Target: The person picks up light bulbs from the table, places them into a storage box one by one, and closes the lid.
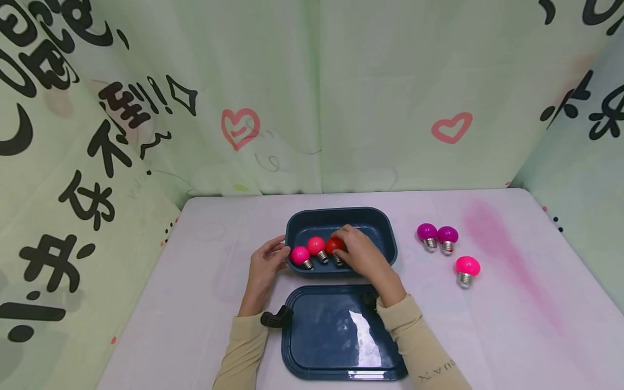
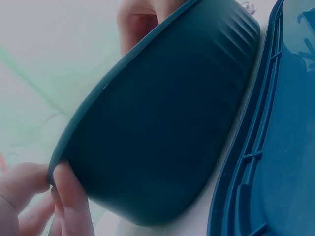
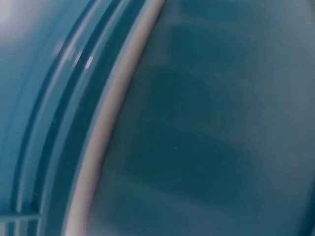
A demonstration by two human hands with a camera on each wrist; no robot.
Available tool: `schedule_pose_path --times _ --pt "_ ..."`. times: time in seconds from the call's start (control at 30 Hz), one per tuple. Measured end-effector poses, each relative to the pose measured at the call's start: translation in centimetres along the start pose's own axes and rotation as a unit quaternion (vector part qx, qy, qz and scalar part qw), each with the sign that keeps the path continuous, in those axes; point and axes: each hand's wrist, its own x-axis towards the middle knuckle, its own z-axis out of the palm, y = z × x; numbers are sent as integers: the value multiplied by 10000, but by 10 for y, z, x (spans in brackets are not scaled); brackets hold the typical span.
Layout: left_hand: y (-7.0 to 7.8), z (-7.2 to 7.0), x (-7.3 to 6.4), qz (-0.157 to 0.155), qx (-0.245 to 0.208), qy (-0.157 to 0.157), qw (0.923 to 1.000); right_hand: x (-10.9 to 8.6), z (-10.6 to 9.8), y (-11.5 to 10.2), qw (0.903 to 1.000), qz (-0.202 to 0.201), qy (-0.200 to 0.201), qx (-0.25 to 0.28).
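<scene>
A dark blue box stands on the table with a pink bulb, another pink bulb and a red bulb side by side inside. My left hand pinches the box's left rim; in the left wrist view, thumb and fingers sit on either side of that rim. Reaching over the front rim, my right hand holds the red bulb between thumb and fingers, partly covering it. The right wrist view shows only the box's outer wall and the lid's edge, no hand.
A dark blue lid lies flat in front of the box, under the right sleeve. On the right of the table are two purple bulbs, one beside the other, and a pink bulb. Printed curtains surround the table.
</scene>
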Motion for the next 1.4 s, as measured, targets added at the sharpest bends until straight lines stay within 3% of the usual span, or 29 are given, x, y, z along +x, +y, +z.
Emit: schedule_pose_path --times 0.63,1.4 --pt "2 0 -3 28 -3 -28 10000 -15 -30 4 9988 39 359 -339" --pt "0 -1 -3 -21 -23 22 10000 -31 -61 36 9965 471 591 -347"
